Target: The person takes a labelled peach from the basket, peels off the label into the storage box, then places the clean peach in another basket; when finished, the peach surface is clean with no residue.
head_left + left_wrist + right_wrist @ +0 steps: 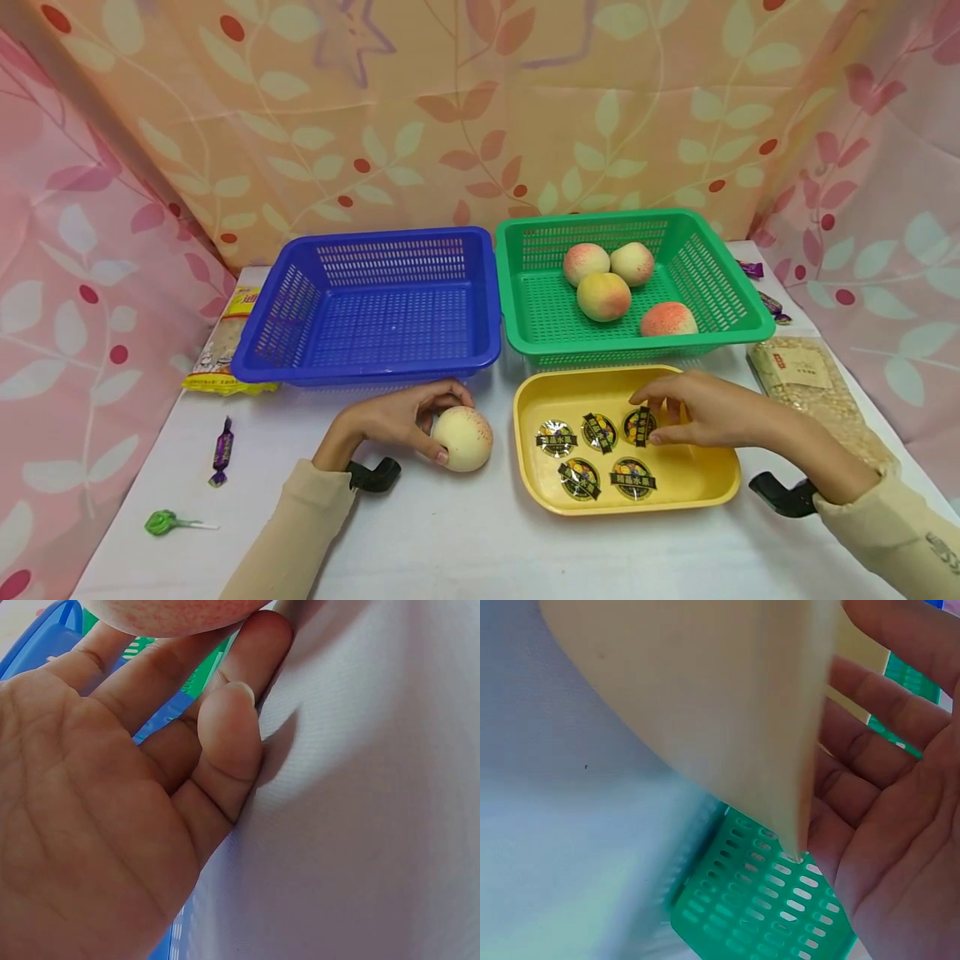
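My left hand (408, 421) grips a pale peach (463, 439) with a pink blush, thumb on its near side and fingers behind it, low over the white table. In the left wrist view the peach (180, 613) shows only at the top edge, against the fingers. My right hand (701, 408) reaches into a yellow tray (543, 500), thumb and fingers apart around a round fruit sticker (639, 427) with a black banner. Several like stickers, such as one (557, 438) at the left, lie on the tray's floor. The tray wall (705, 697) hides the fingertips in the right wrist view.
Behind the tray stands a green basket (637, 343) with several peaches (603, 297). A blue basket (367, 369) adjoins it on the left. At left are a yellow food packet (225, 342), a purple candy (222, 452) and a green lollipop (161, 522); a grain bag (817, 392) lies right.
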